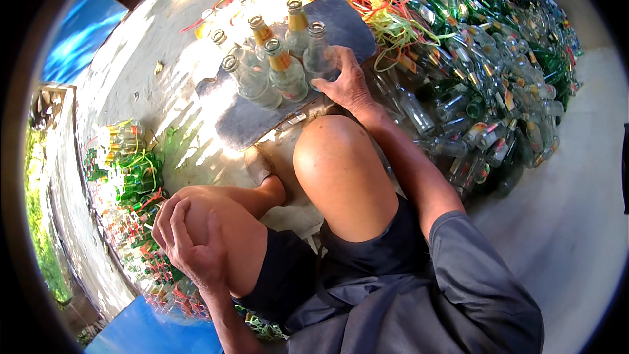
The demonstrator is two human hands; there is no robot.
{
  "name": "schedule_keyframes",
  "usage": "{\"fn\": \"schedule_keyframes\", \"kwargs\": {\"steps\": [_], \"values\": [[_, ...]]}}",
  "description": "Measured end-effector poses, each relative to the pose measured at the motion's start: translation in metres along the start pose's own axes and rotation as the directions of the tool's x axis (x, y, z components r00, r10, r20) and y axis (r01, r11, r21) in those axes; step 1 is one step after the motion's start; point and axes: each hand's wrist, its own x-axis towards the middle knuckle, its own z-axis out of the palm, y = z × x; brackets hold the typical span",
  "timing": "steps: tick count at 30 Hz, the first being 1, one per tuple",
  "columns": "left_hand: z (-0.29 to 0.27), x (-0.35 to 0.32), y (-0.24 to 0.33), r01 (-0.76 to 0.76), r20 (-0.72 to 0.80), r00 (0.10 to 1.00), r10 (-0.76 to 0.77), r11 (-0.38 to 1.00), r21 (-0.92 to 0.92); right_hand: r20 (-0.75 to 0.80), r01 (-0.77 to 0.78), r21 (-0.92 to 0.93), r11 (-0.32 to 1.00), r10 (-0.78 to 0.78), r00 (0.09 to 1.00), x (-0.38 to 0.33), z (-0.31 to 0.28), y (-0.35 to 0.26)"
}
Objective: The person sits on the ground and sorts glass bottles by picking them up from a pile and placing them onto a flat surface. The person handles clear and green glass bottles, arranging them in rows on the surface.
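Several clear glass bottles stand upright in a cluster on a dark flat board (pixel 239 121) in front of me. Some wear yellow labels, such as the front labelled bottle (pixel 287 75). My right hand (pixel 347 82) is wrapped round the lower part of the clear bottle (pixel 319 52) at the cluster's right side, which stands on the board. My left hand (pixel 187 236) rests on my left knee with its fingers spread, holding nothing. Bright sunlight washes out the far bottles, so their outlines are hard to make out.
A large heap of loose bottles (pixel 485 92), clear and green, lies to the right. Red and yellow-green plastic strapping (pixel 400 16) is tangled beyond the board. Strapped bundles of bottles (pixel 134 177) stand at the left. Blue sheets (pixel 157 328) show at the lower and upper left.
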Motion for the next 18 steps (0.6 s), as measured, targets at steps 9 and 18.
{"fn": "schedule_keyframes", "kwargs": {"steps": [9,18], "values": [[-0.001,0.003,0.004,0.01,0.015,1.0,-0.01,1.0,0.001,0.046,-0.143,-0.266,0.953,0.16,0.986,-0.022,-0.001,0.011],[0.001,0.005,0.004,0.0,0.016,1.0,0.0,1.0,0.006,0.056,-0.099,-0.183,0.978,0.111,0.992,-0.022,0.002,0.02]]}}
